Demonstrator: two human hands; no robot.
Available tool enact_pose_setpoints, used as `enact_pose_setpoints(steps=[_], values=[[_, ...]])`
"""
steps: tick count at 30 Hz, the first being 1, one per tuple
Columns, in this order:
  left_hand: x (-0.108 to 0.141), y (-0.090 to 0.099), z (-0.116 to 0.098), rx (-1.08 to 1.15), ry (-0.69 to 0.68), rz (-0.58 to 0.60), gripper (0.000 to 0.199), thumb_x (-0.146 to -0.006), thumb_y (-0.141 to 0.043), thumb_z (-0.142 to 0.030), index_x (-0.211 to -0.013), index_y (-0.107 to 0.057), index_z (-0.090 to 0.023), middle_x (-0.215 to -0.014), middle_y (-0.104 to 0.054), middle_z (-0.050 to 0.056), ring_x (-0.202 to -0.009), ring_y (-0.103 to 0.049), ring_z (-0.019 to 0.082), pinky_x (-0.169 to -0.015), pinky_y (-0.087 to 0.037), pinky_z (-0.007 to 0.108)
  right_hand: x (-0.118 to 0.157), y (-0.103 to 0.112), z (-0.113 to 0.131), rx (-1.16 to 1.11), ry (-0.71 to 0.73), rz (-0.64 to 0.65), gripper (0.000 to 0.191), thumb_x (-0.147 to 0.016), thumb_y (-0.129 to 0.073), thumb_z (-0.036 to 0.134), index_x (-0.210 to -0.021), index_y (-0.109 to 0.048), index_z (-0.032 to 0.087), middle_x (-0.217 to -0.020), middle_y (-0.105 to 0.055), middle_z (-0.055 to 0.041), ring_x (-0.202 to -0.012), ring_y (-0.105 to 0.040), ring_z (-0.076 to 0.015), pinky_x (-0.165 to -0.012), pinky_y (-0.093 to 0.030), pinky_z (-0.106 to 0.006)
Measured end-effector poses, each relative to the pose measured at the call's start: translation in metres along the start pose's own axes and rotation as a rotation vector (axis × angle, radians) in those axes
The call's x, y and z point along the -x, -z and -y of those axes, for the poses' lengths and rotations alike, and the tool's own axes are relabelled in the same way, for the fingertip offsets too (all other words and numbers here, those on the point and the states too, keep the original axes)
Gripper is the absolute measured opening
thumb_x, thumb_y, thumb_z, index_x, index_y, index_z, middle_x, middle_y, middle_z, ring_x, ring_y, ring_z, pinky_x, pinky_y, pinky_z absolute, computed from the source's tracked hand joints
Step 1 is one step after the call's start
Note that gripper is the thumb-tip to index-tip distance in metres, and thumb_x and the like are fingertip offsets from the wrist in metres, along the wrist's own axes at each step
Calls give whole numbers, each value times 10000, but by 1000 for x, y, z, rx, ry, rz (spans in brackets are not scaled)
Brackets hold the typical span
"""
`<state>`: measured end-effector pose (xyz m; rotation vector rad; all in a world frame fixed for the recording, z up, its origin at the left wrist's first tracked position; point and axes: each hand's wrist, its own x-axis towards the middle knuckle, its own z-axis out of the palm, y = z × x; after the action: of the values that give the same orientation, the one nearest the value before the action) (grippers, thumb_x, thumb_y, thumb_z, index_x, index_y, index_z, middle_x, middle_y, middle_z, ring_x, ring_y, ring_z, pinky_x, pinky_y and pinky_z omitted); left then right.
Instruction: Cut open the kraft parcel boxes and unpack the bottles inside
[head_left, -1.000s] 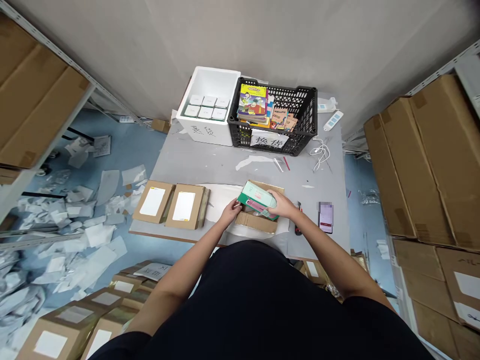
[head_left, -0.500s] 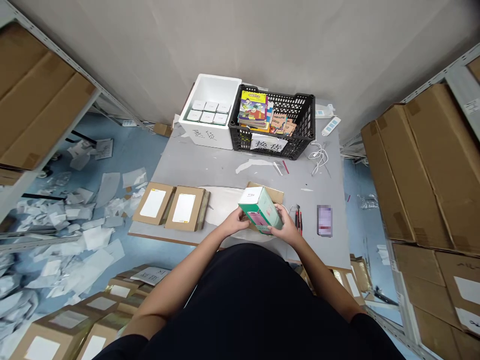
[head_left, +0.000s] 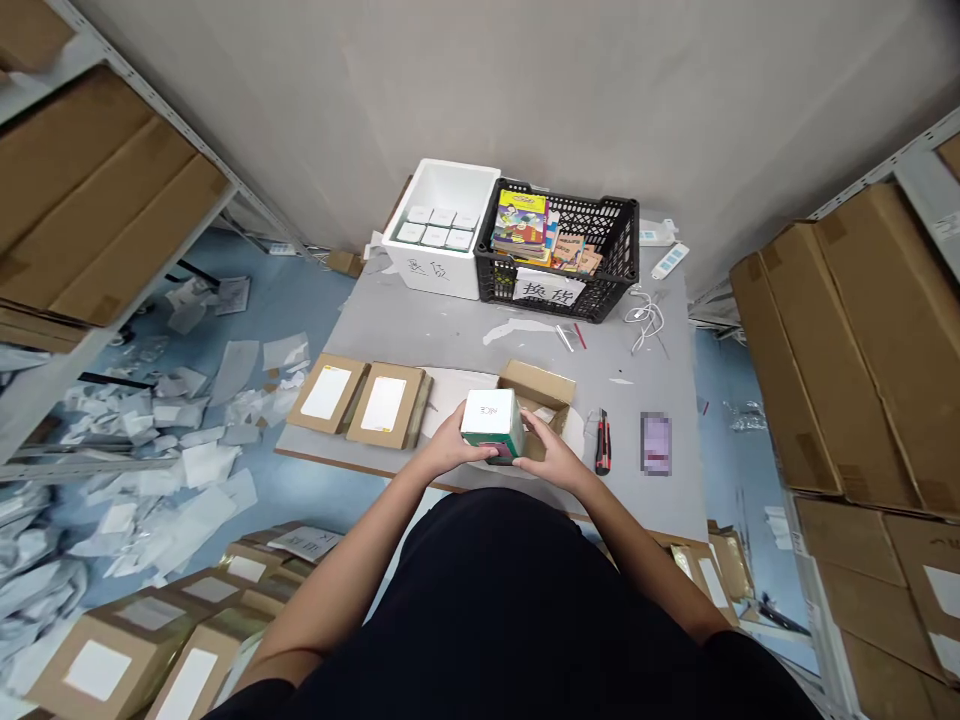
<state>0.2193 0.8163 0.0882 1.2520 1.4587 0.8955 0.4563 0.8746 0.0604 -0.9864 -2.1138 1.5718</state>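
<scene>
White-topped box (head_left: 490,411), between left fingers (head_left: 480,455) and right fingers (head_left: 529,465), both grasping its sides

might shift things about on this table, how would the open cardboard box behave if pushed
The open cardboard box would probably keep its shape, since its cardboard looks flat and unbent. It may feel light for its size: little shows inside, though the green and white box hides part. Its squared form makes rolling unlikely.

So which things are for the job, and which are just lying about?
Seem part of the job:
green box, in the left hand and right hand
open cardboard box
box cutter, maybe

Seem just lying about:
phone
white cable
papers on the floor
</scene>
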Motion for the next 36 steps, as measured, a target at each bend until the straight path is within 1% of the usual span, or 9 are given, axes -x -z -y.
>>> enact_pose_setpoints(steps=[3,6,10,13,16,20,25,31,36], values=[[17,10,7,-70,13,-73,875,-611,-831,-410,-1356,-429,-187,-1248,-598,122,-1158,-566,321,-964,-477,419,-10,0,27,90,130,-30,735,-863,-612,380,-1504,-266,284,-1530,-347,-95,-1405,-333,-268,-1146,-300,-479],[30,21,16,-78,17,-90,824,-621,-830,-393,-1324,-446,-203,-1230,-595,114,-1153,-565,308,-961,-481,405,-25,0,59,240,276,-28,572,-919,-529,355,-1466,-371,301,-1510,-385,-67,-1384,-364,-264,-1131,-326,-472],[42,34,38,-40,42,-123,834,-623,-832,-369,-1334,-423,-219,-1230,-588,108,-1119,-584,292,-931,-507,406,-51,-10,91,456,456,124,423,-948,-487,324,-1370,-512,314,-1423,-495,-60,-1314,-442,-257,-1090,-376,-475],[48,41,63,-29,54,-145,855,-613,-839,-352,-1344,-415,-221,-1238,-583,106,-1109,-590,285,-925,-518,409,-70,-27,99,623,491,248,407,-936,-510,306,-1341,-541,280,-1388,-523,-93,-1274,-471,-276,-1054,-397,-491],[51,43,91,-17,60,-142,844,-616,-838,-355,-1338,-422,-218,-1254,-578,107,-1122,-585,278,-931,-520,399,-82,-51,96,760,494,351,443,-903,-560,286,-1342,-527,234,-1379,-523,-129,-1268,-475,-293,-1036,-401,-483],[50,41,126,13,72,-126,851,-602,-843,-369,-1322,-422,-206,-1251,-586,115,-1111,-591,269,-911,-528,384,-90,-80,79,916,481,452,452,-875,-580,252,-1314,-528,159,-1394,-492,-195,-1251,-495,-313,-1005,-424,-459],[43,37,159,-55,93,-141,820,-579,-846,-326,-1285,-455,-179,-1215,-611,130,-1084,-602,277,-929,-503,392,-96,-104,53,1013,453,493,522,-873,-561,221,-1372,-445,119,-1402,-464,-243,-1246,-511,-315,-1027,-399,-457],[37,34,181,-86,107,-97,851,-561,-830,-322,-1307,-446,-180,-1268,-587,121,-1098,-594,269,-920,-494,382,-95,-129,31,1022,364,520,662,-830,-592,163,-1441,-339,126,-1442,-402,-275,-1307,-456,-340,-1057,-354,-496],[35,39,186,-97,84,-58,865,-569,-803,-268,-1346,-441,-153,-1271,-591,145,-1123,-590,292,-943,-469,366,-93,-137,28,1009,414,529,710,-804,-627,170,-1448,-330,188,-1524,-296,-236,-1342,-399,-369,-1063,-335,-538]])
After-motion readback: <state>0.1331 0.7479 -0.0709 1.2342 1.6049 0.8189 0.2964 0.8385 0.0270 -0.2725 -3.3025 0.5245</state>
